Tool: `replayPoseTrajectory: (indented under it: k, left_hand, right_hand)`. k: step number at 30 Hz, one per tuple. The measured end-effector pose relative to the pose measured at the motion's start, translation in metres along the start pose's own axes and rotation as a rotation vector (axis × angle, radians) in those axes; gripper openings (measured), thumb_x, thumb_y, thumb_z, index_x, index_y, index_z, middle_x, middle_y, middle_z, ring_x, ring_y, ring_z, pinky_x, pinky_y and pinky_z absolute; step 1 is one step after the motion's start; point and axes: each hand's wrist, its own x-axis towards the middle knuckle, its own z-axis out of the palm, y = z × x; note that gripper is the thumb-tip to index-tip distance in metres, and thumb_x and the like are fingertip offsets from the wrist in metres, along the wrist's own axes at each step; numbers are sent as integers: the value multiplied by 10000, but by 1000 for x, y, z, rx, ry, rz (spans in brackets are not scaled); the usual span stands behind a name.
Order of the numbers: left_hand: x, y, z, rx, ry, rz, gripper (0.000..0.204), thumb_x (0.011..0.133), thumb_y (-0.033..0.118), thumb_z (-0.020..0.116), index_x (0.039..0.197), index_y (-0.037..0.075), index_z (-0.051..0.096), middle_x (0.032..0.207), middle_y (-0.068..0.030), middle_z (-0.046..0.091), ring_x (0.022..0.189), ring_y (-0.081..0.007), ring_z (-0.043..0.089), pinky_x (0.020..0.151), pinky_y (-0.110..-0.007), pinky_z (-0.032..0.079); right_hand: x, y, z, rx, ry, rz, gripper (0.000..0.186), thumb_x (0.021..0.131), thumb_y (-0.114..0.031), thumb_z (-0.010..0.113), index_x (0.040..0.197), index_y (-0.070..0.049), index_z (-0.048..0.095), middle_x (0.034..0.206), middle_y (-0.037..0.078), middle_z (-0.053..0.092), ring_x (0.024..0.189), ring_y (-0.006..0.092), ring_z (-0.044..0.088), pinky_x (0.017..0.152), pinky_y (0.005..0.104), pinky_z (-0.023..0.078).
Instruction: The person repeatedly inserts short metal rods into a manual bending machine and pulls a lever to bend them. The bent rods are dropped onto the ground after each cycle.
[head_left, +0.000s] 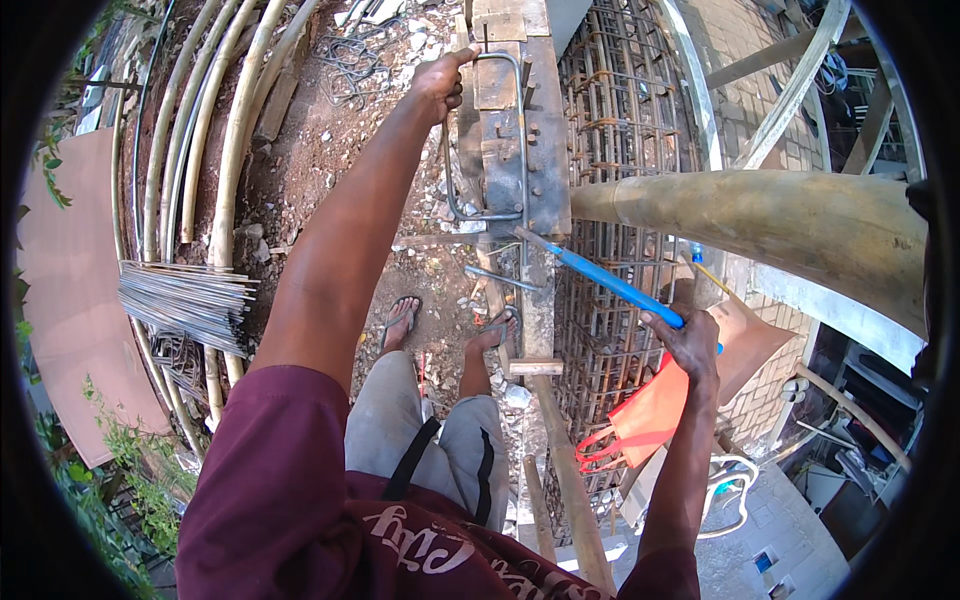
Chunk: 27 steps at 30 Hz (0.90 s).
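The left hand (441, 82) pinches the top corner of a thin steel rod (486, 135), bent into a rounded rectangle, lying on a rusty plate (540, 150) bolted to a plank. The right hand (690, 340) is closed around a blue pipe (610, 284), whose far tip meets the rod's lower end. An orange bag (655, 410) hangs below that hand.

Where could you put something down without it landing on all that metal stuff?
The barest patch is the dirt between the long pipes and the wooden bench, though small stones lie on it. It is crowded on the bench, where the left hand holds a bent steel rod, and by the rod bundle. The right hand grips a blue bar.
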Motion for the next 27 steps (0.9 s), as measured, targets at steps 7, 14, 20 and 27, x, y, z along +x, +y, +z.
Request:
replayPoseTrajectory:
  k: [7,14,20,27]
  left_hand:
    - [-2,-9,3,-35,-13,115,286,960,311,853,859,133,652,616,95,341,479,-58,276,435,-260,201]
    - [10,-20,2,-37,-92,213,254,977,300,829,917,109,672,609,94,348,485,-49,275,432,-253,203]
    - [5,-15,4,15,-29,204,326,940,342,858,889,103,643,641,61,383,504,-88,322,464,-309,279]
    - [7,-15,5,107,67,212,373,929,352,862,835,86,618,654,25,444,523,-114,361,483,-333,303]
  right_hand:
    - [-9,41,50,117,236,-95,658,760,-670,892,646,-71,644,523,77,543,504,256,518,563,447,430]
    - [-118,-144,164,425,376,591,651,793,-592,919,643,-58,577,513,56,430,519,171,390,521,409,365]
    - [-150,-145,222,503,478,544,605,882,-552,873,686,-26,646,529,70,479,516,181,417,523,420,362]
    - [-164,-122,209,530,370,420,569,911,-570,843,768,-33,721,558,45,477,528,160,436,526,404,377]
